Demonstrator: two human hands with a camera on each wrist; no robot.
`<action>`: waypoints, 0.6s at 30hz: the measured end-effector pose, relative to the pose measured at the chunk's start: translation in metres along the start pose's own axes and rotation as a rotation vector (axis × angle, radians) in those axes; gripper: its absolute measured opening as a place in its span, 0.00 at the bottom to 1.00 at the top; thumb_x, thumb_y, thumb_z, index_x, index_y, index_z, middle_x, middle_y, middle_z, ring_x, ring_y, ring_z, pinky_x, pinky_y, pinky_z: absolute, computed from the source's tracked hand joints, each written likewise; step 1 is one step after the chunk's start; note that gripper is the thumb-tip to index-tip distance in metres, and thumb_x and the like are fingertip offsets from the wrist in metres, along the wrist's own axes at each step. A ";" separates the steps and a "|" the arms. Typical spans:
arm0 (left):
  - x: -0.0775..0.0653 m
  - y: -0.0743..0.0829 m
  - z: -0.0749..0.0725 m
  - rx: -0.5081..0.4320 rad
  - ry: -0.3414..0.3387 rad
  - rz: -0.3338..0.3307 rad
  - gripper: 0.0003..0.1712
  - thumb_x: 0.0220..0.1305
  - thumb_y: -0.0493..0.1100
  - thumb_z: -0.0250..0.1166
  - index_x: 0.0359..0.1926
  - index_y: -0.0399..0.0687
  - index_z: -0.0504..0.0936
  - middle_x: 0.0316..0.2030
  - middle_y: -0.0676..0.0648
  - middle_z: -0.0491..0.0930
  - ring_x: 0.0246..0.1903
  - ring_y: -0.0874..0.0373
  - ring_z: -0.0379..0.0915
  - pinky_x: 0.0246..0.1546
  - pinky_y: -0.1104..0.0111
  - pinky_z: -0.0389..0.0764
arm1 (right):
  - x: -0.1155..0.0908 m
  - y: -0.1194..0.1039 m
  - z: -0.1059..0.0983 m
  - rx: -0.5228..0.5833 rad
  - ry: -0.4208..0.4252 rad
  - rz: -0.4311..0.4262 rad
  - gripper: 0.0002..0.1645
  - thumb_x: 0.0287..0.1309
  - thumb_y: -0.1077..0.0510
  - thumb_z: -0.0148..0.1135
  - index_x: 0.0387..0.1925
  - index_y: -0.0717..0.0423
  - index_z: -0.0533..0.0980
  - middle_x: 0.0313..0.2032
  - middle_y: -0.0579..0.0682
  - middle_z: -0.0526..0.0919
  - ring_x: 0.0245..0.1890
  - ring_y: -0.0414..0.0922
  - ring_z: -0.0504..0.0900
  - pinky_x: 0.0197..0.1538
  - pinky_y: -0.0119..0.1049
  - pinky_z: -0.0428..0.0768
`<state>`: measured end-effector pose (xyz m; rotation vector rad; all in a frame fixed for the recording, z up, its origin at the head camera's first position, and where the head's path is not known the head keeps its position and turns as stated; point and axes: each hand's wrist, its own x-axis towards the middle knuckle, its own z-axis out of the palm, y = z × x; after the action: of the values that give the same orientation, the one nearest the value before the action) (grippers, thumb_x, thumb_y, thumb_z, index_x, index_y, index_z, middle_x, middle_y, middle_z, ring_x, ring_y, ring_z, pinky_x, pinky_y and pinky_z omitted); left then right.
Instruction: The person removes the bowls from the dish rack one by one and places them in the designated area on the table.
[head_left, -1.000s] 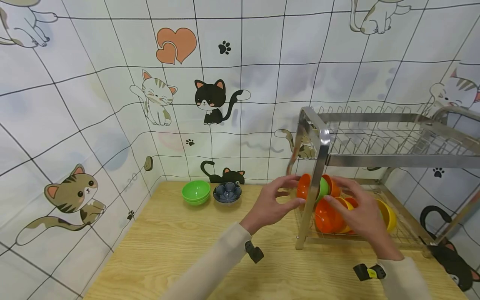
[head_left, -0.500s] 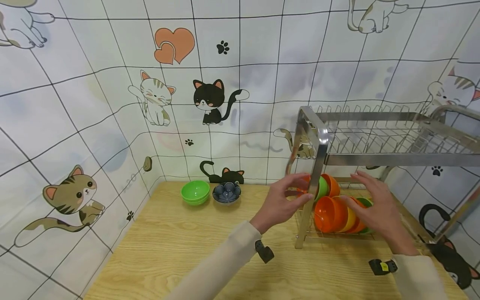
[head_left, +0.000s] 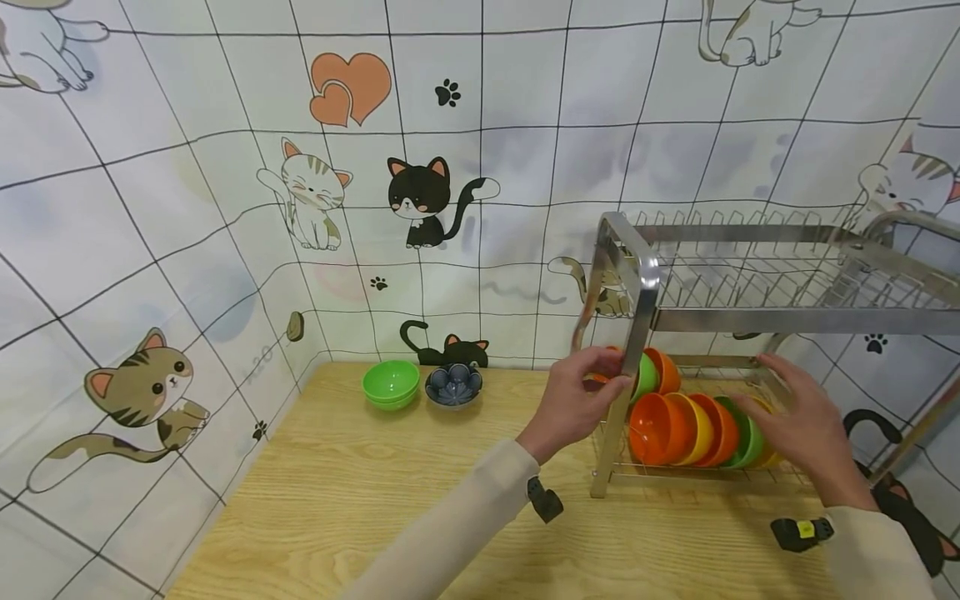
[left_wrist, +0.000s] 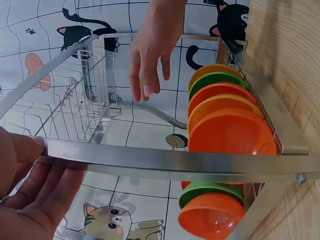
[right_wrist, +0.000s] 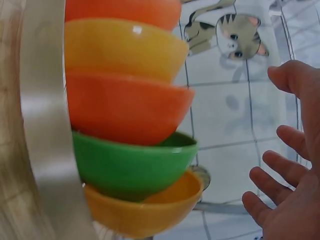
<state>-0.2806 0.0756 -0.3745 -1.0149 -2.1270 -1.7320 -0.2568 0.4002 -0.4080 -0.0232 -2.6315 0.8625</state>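
Observation:
My left hand (head_left: 576, 398) grips the front left post (left_wrist: 150, 159) of a two-tier metal dish rack, thumb on one side and fingers on the other. My right hand (head_left: 806, 425) is held open with spread fingers at the right of the lower tier, nothing in its grasp. Beside it a front row of small bowls stands on edge: an orange bowl (head_left: 649, 429), a yellow bowl (head_left: 701, 429), another orange bowl (right_wrist: 127, 107), a green bowl (right_wrist: 135, 167) and a yellow bowl (right_wrist: 145, 215). Behind them are a green bowl (head_left: 645, 377) and orange bowls (head_left: 664, 371), partly hidden by the post.
Stacked green bowls (head_left: 391, 382) sit at the back left of the wooden table (head_left: 360, 475). Next to them stands a dark flower-shaped bowl (head_left: 453, 386). The rack's upper tier (head_left: 750, 283) overhangs the bowls. A cat-print wall covering (head_left: 517, 167) closes off the back.
My right hand has moved right along the front row, away from the bowls, uncovering the green and yellow ones. My left hand has shifted slightly right onto the rack post.

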 end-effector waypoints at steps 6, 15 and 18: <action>0.002 -0.001 0.000 0.073 -0.017 0.037 0.12 0.70 0.37 0.67 0.52 0.42 0.81 0.41 0.45 0.86 0.37 0.70 0.80 0.40 0.81 0.84 | 0.001 0.022 -0.005 0.067 -0.093 0.163 0.57 0.67 0.30 0.57 0.83 0.47 0.42 0.79 0.73 0.45 0.71 0.81 0.51 0.56 0.83 0.60; 0.004 0.002 -0.002 0.178 -0.061 0.064 0.09 0.71 0.37 0.65 0.49 0.42 0.78 0.38 0.46 0.84 0.36 0.68 0.79 0.40 0.84 0.82 | 0.003 0.050 -0.007 0.119 -0.270 0.324 0.64 0.69 0.25 0.47 0.81 0.61 0.31 0.76 0.80 0.39 0.70 0.82 0.50 0.57 0.80 0.64; 0.003 0.000 -0.002 0.191 -0.066 0.079 0.09 0.71 0.37 0.65 0.49 0.42 0.78 0.38 0.47 0.84 0.36 0.69 0.78 0.40 0.85 0.81 | 0.003 0.059 -0.006 0.139 -0.331 0.372 0.64 0.69 0.24 0.43 0.80 0.63 0.30 0.76 0.79 0.38 0.71 0.81 0.48 0.60 0.79 0.63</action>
<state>-0.2830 0.0750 -0.3720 -1.0996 -2.2104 -1.4470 -0.2633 0.4520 -0.4358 -0.3747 -2.9156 1.2672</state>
